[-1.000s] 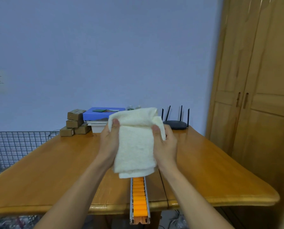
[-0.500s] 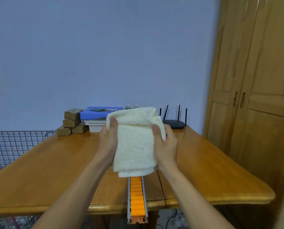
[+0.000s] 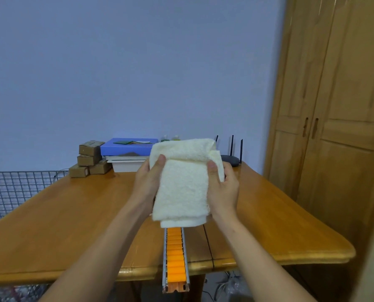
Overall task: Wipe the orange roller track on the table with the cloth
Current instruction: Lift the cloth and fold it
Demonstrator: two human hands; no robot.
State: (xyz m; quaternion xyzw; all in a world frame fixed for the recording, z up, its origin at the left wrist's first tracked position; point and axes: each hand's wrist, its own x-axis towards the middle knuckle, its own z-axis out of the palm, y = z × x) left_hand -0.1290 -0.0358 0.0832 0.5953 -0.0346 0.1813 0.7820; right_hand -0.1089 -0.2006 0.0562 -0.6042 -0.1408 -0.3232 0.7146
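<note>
We hold the folded cream terry cloth [image 3: 182, 186] with our left hand [image 3: 147, 182] and right hand [image 3: 224, 188] closed on its sides, above the orange roller track [image 3: 175, 253] lying at 6 o'clock on the wooden counter [image 3: 61, 214].

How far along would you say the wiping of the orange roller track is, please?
Done: the cloth is picked up and folded. In hand: left hand and right hand hold it above the table. Left: the orange roller track shows no sign of wiping yet.
</note>
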